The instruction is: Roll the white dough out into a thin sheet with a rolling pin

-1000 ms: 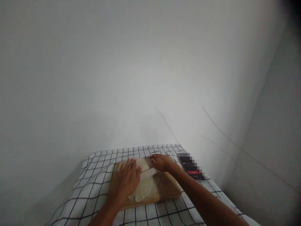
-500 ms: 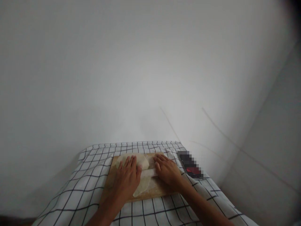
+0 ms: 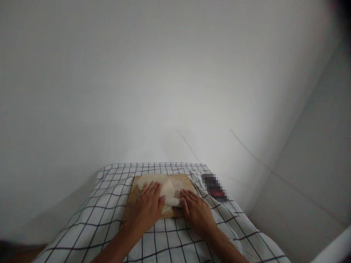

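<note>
A thin sheet of pale dough (image 3: 155,179) lies on a wooden board (image 3: 179,212), its far part spread toward the back edge. Across the dough's near part runs a white rolling pin (image 3: 173,202), visible only in the gap between my hands. My left hand (image 3: 150,204) rests palm down over the pin's left part, fingers stretched forward onto the dough. Over the pin's right end lies my right hand (image 3: 196,210), also palm down with fingers extended. Both palms hide the ends of the pin.
A black-and-white checked cloth (image 3: 106,215) covers the table under the board. Right of the board lies a dark, pixelated flat object (image 3: 215,188) with a red patch. A plain wall (image 3: 164,91) stands behind the table.
Both hands and the rolling pin have moved toward me over the board, so more dough shows beyond the pin and less on my side. The camera view has shifted slightly.
</note>
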`<state>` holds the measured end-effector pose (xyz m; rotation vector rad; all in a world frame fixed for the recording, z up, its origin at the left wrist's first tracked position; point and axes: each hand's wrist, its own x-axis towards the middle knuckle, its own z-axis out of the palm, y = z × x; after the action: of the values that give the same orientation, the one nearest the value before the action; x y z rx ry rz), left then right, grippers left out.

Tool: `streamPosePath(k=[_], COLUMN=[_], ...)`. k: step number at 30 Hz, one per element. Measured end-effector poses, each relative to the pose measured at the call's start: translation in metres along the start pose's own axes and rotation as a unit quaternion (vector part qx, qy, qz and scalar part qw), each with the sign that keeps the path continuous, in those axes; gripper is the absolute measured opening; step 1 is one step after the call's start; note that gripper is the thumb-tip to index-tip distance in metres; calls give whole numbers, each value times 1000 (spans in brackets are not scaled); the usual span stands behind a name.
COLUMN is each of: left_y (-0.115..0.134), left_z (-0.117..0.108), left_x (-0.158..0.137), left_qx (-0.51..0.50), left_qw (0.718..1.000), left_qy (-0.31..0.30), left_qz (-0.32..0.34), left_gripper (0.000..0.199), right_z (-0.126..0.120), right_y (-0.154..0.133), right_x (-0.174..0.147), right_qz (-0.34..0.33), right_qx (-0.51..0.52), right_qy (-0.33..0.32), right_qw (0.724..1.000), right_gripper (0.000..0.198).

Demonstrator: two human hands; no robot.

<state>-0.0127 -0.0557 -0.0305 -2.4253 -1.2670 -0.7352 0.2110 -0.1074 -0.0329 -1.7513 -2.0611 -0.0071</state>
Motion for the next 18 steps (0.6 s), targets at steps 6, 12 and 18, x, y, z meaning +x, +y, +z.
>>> streamPosePath(k=[6, 12, 18], left_y=[-2, -7, -11], left_z=[14, 19, 21], left_x=[-1, 9, 24], left_qx=[-5, 7, 59], left_qw=[1000, 999, 995], left_qy=[17, 0, -28], left_qz=[-10, -33, -76], left_gripper=[50, 48, 45], right_z=[-1, 0, 3], right_y=[11, 18, 20], right_x=[43, 104, 144], right_qz=[-35, -80, -97], right_qx=[-19, -28, -12], right_qy=[-10, -65, -112], right_qw=[999, 994, 989], right_gripper=[52, 53, 47])
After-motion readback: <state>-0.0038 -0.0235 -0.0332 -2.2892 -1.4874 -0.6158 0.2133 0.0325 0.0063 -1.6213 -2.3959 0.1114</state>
